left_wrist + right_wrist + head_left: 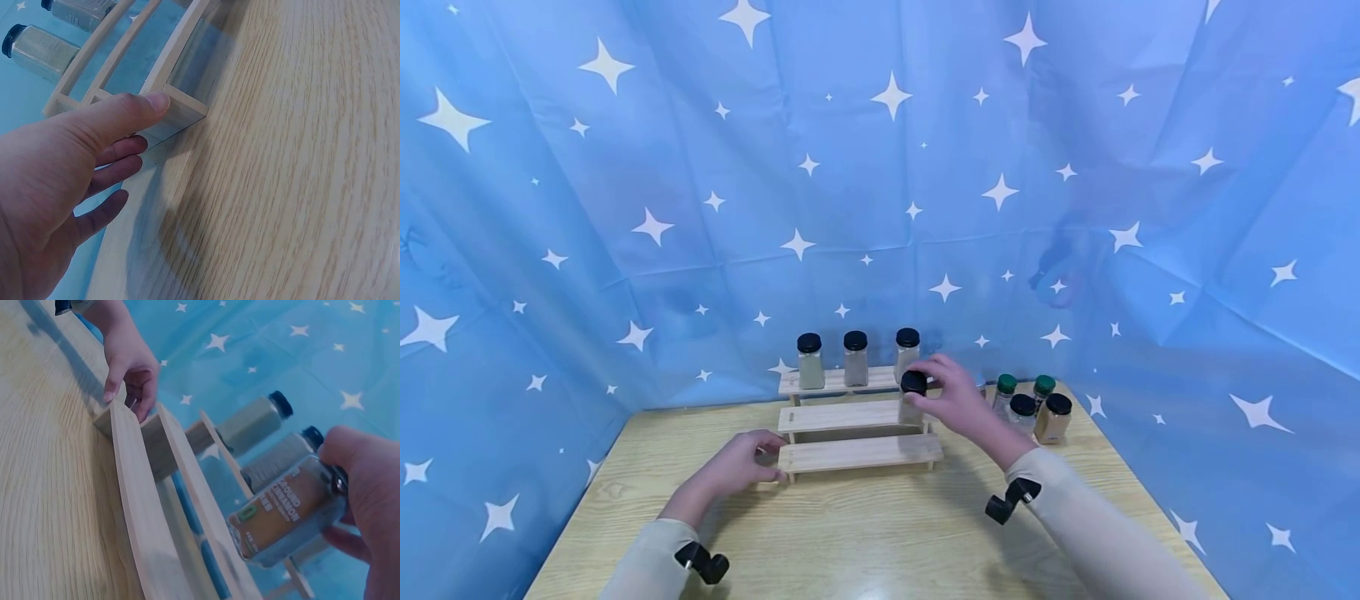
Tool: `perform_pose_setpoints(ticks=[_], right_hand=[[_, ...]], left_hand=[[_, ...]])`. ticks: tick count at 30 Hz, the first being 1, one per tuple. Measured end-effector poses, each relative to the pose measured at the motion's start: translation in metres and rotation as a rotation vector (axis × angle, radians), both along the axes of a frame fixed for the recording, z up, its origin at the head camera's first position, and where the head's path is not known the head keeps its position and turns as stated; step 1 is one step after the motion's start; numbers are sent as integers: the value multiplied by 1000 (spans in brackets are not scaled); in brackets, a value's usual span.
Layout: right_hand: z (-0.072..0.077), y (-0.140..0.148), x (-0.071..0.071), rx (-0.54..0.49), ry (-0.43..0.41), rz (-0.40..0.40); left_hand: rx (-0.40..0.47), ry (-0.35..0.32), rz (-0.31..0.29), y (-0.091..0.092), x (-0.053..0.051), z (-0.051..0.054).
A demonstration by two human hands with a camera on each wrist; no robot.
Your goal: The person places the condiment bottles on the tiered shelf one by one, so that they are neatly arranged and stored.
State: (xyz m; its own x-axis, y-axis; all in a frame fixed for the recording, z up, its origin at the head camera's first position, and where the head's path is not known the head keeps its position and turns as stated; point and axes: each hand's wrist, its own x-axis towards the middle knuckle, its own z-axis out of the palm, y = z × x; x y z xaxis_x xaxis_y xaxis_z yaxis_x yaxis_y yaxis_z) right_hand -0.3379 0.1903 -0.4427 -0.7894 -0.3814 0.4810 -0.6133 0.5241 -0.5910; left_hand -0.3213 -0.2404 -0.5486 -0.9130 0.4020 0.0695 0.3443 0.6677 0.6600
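Note:
A three-step wooden spice rack stands on the table. Thumb and fingers of my left hand grip the left end of its lowest shelf; the left wrist view shows the thumb on the shelf's end. My right hand holds a ground cinnamon jar by its black lid, upright at the right end of the middle shelf. Whether the jar's base touches that shelf, I cannot tell. Along the top shelf stand three black-lidded jars: a left one, a middle one and a right one.
Right of the rack, several more jars cluster on the table, among them a green-lidded jar and a black-lidded jar. A blue star-patterned curtain hangs close behind the rack. Wood-grain tabletop extends in front.

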Motion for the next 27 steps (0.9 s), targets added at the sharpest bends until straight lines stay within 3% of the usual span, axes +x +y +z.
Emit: perform_pose_setpoints(ticks=[9,19,27], right_hand=[[0,-27,-9,-47,-54,30],[3,-58,-17,-26,-48,67],[-2,-84,-21,-32,-93,74]], left_hand=[[-10,11,-10,1,0,1],[-6,0,4,-1,-1,-1],[-23,1,8,2,0,1]])
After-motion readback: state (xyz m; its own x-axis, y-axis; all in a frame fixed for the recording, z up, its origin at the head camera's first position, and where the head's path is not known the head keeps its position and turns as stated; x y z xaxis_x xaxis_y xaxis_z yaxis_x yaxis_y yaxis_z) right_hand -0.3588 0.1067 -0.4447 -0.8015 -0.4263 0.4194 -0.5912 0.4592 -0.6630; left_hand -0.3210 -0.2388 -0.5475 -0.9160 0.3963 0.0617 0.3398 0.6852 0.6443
